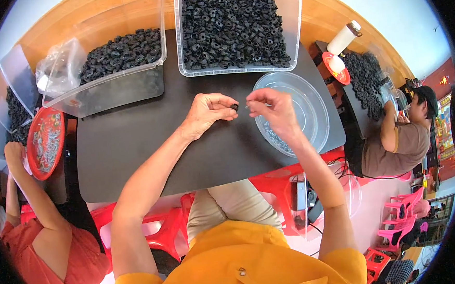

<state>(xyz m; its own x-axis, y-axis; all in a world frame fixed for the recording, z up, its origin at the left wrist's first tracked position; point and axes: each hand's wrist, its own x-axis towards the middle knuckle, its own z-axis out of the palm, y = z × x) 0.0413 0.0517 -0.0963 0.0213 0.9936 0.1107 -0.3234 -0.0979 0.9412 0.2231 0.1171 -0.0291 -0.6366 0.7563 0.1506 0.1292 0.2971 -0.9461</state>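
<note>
A: Black everywhere — dark table (149, 147) under both hands, small black ring (234, 106) pinched at the fingertips of the left hand (207, 113), held just above the tabletop, dead centre.

B: Right hand (271, 109) close in, fingertips pressed together on something thin and pale, too small to make out, aimed at the ring. Barely a gap between the two hands.

A: Round clear bowl (317, 113) just under and beyond that right hand, a scatter of small silvery bits lying in the bottom.

B: Straight ahead, a clear bin (293, 28) heaped with the same black rings. Left of it, a second clear bin (130, 90) tilted toward the table, rings (123, 52) piled in its upper end, a crumpled plastic bag (59, 71) at its corner.

A: Orange sleeves and shirt along the lower edge, red stool (165, 229) below the table.

B: Company on both sides — a person in red (52, 257) at far left, hand up by a red tray (45, 142) of small metal pieces.

A: And at far right, a person in a brown shirt (402, 149) bent over another heap of black rings (364, 79), a white bottle (343, 38) standing near a red lid (336, 67).
</note>
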